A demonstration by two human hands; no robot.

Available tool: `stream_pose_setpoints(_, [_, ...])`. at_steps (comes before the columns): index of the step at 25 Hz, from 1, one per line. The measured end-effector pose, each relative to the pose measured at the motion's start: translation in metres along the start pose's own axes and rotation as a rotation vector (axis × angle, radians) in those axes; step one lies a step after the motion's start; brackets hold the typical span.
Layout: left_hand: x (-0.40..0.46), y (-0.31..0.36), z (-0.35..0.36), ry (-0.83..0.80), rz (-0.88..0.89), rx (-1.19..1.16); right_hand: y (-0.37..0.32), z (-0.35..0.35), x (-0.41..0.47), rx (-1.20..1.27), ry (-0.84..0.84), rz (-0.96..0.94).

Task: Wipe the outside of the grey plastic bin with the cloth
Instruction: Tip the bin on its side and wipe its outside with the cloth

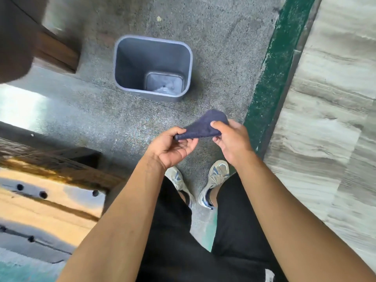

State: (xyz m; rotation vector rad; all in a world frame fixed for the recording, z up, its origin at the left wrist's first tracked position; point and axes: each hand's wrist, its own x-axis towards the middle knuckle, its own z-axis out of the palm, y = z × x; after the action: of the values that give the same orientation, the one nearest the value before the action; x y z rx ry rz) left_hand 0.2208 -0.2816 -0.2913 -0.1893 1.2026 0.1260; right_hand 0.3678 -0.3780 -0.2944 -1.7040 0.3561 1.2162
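A grey plastic bin [122, 64] stands upright and open on the speckled concrete floor, in front of my feet. I hold a small dark blue cloth [203, 127] between both hands, a little nearer than the bin and above the floor. My left hand [173, 147] pinches the cloth's left end between thumb and fingers. My right hand [232, 139] grips its right end. Neither hand touches the bin, whose inside looks empty.
A dark wooden post [55, 53] stands left of the bin. A worn wooden bench or table [46, 176] with holes runs along the lower left. A green painted strip [272, 74] and a grey marbled wall [329, 98] lie to the right.
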Motion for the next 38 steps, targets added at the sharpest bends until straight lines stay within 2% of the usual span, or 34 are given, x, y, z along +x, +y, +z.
stream_pose_setpoints(5, [0.067,0.003,0.013,-0.053,0.122,0.297,0.001,-0.015,0.065,0.179,-0.081,0.008])
stream_pose_setpoints(8, [0.100,0.016,0.020,-0.079,0.237,0.383,-0.001,-0.012,0.093,0.242,-0.101,-0.003])
stream_pose_setpoints(10, [0.118,0.022,0.022,-0.073,0.322,0.352,0.000,-0.007,0.109,0.198,-0.123,-0.098])
stream_pose_setpoints(12, [0.133,0.026,0.026,-0.089,0.335,0.335,0.000,-0.004,0.123,0.048,-0.104,-0.232])
stream_pose_setpoints(15, [0.153,0.033,0.030,-0.093,0.332,0.445,-0.010,0.003,0.136,-0.352,-0.055,-0.457])
stream_pose_setpoints(20, [0.177,0.035,0.051,-0.221,0.346,0.524,-0.026,0.012,0.155,-0.885,-0.050,-0.759])
stream_pose_setpoints(23, [0.194,0.043,0.068,-0.300,0.313,0.508,-0.029,0.015,0.170,-1.059,-0.105,-0.886])
stream_pose_setpoints(27, [0.209,0.060,0.083,-0.398,0.295,0.438,-0.034,0.013,0.184,-1.155,-0.125,-0.961])
stream_pose_setpoints(30, [0.214,0.061,0.086,-0.435,0.390,0.600,-0.035,0.010,0.188,-1.285,-0.188,-1.017])
stream_pose_setpoints(33, [0.219,0.051,0.090,-0.409,0.595,0.736,-0.038,-0.004,0.185,-1.094,-0.182,-0.959])
stream_pose_setpoints(36, [0.218,0.048,0.089,-0.404,0.753,0.684,-0.043,-0.011,0.196,-0.775,0.040,-0.890])
stream_pose_setpoints(38, [0.209,0.047,0.087,-0.492,0.761,0.639,-0.050,-0.008,0.202,-0.589,0.106,-0.758])
